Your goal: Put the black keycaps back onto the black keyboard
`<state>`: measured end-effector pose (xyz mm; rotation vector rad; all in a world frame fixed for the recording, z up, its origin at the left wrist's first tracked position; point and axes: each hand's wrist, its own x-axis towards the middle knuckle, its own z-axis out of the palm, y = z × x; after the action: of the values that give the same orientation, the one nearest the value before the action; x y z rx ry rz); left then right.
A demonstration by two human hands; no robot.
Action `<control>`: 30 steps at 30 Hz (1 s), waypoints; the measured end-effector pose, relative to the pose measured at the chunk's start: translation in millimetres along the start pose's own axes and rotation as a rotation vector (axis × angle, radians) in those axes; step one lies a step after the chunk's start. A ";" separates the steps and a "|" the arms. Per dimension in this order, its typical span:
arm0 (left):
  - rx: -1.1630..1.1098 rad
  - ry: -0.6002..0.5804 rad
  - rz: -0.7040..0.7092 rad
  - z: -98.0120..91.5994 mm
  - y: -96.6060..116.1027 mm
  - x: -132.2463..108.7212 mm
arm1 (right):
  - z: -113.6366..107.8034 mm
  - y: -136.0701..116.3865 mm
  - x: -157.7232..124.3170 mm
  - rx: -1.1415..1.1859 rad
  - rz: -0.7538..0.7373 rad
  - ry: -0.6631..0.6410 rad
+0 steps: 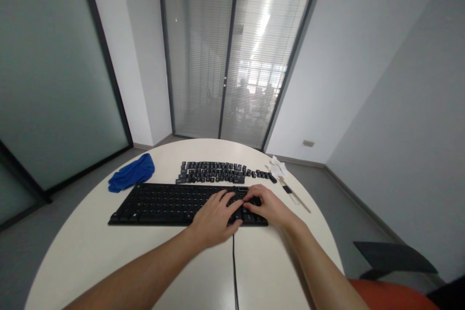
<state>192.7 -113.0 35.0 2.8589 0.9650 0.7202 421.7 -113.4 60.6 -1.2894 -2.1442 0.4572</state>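
A black keyboard [160,203] lies on the round white table, and much of its left and middle part looks stripped of keycaps. My left hand [216,215] rests on its right half with the fingers spread, the index fingertip close to my right hand. Over the number-pad end, my right hand [267,203] is closed in a pinch at the keys; whatever is between its fingertips is too small to make out. Just behind the keyboard, loose black keycaps [210,173] lie in rows, with a thinner line of them trailing right.
A crumpled blue cloth [132,173] sits at the table's left. White tissue [277,166] and a thin stick-like tool [300,198] lie at the right. The keyboard's cable [234,261] runs toward me. A chair with a black armrest [394,256] stands at the right.
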 end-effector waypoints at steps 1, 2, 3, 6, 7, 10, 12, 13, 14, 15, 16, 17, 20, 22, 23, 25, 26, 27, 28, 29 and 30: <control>0.000 0.002 0.001 0.1 -0.2 -0.1 | -0.8 -0.6 -0.3 0.008 -0.010 -0.009; 0.002 0.002 0.001 0.1 -0.2 -0.2 | -1.5 -1.0 -0.5 0.016 -0.019 -0.015; 0.004 0.001 0.001 -0.1 -0.3 -0.2 | -2.0 -1.0 -0.6 0.022 -0.024 -0.016; 0.009 -0.010 0.002 -0.7 -0.3 0.2 | -2.1 0.9 -0.9 0.022 -0.005 -0.003; 0.008 -0.012 0.004 -0.8 -0.3 0.3 | -1.7 2.3 -1.0 0.019 0.005 0.003; 0.002 -0.018 0.010 -0.7 -1.0 0.5 | 1.1 9.0 -2.5 0.016 0.017 0.026; 0.000 -0.022 0.013 -0.6 -1.7 0.4 | 4.5 15.0 -4.4 0.012 0.036 0.052; -0.002 -0.023 0.015 -0.5 -2.0 0.3 | 6.5 18.2 -5.4 0.010 0.056 0.063; -0.005 -0.023 0.017 -0.5 -2.2 0.2 | 8.6 21.2 -6.4 0.011 0.087 0.069; -0.009 -0.022 0.018 -0.5 -2.4 0.1 | 10.5 23.7 -7.2 0.019 0.121 0.067; -0.013 -0.021 0.019 -0.6 -2.6 0.0 | 12.2 25.8 -7.8 0.032 0.151 0.060; -0.017 -0.020 0.018 -0.8 -2.7 -0.1 | 13.4 27.2 -8.1 0.049 0.174 0.053; -0.026 -0.018 0.019 -1.6 -3.0 -0.3 | 14.3 28.4 -7.8 0.101 0.185 0.032; -0.040 -0.021 0.022 -2.5 -3.3 -0.3 | 13.2 28.0 -6.9 0.128 0.184 0.029; -0.048 -0.025 0.024 -3.0 -3.4 -0.3 | 12.4 28.0 -6.4 0.139 0.187 0.027; -0.058 -0.033 0.025 -4.0 -3.6 -0.2 | 11.0 28.3 -5.5 0.158 0.195 0.020; -0.059 -0.035 0.025 -4.5 -3.6 -0.1 | 10.4 28.6 -5.1 0.163 0.199 0.016; -0.060 -0.036 0.023 -5.0 -3.6 0.0 | 10.1 29.0 -4.7 0.167 0.204 0.012; -0.061 -0.038 0.022 -5.4 -3.6 0.1 | 9.9 29.4 -4.4 0.170 0.210 0.006; -0.062 -0.039 0.021 -5.8 -3.6 0.2 | 9.9 29.8 -4.0 0.171 0.214 0.000; -0.063 -0.041 0.021 -6.1 -3.5 0.4 | 10.1 30.2 -3.8 0.168 0.217 -0.005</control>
<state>188.2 -110.6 39.9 2.8216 0.8918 0.6781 437.1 -102.4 34.7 -1.4301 -1.9319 0.7143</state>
